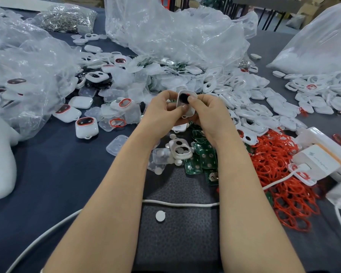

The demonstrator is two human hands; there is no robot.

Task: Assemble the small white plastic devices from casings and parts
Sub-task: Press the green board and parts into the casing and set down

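Left hand point(161, 113) and right hand point(207, 113) pinch a white casing point(187, 111) (dark oval window, red rim).

Together at centre: left hand point(161, 110), right hand point(208, 113) pinching casing point(188, 112).

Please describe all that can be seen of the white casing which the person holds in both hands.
The white casing looks like glossy plastic, a rounded rectangle with a dark oval window and a bit of red at its rim. A small loop shows at its lower end. It is held above the table, front toward the camera. The left hand grips its left side, thumb on the front; the right hand grips the right side, thumb on the window.
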